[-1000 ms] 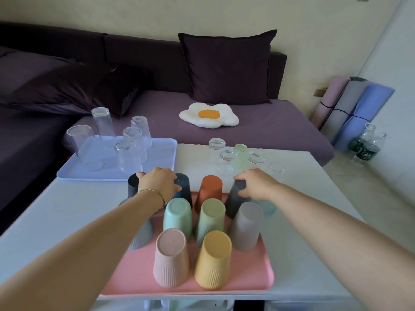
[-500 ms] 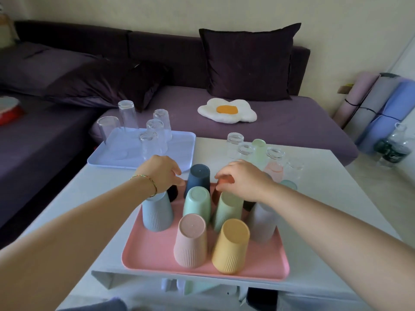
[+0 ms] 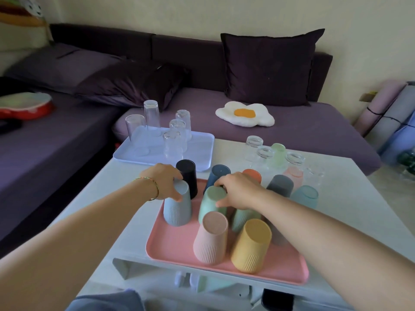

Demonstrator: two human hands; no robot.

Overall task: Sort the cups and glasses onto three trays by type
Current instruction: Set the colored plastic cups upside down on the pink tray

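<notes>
Several upturned ribbed plastic cups stand on a pink tray at the table's front. My left hand grips the base of the light blue cup, beside a black cup. My right hand grips the top of the mint green cup, partly hiding a second green cup behind it. A pink cup and a yellow cup stand nearest me. Several clear tall glasses stand upturned on a pale blue tray at the back left.
Small clear and tinted glasses cluster on the white table at the back right, with a frosted teal one beside the pink tray. A purple sofa with cushions and an egg-shaped pillow lies behind. Rolled mats lean at the right.
My right hand has moved left from the dark grey cup to the mint green cup. My left hand has shifted from the dark cups onto the light blue cup. The camera has swung left.
</notes>
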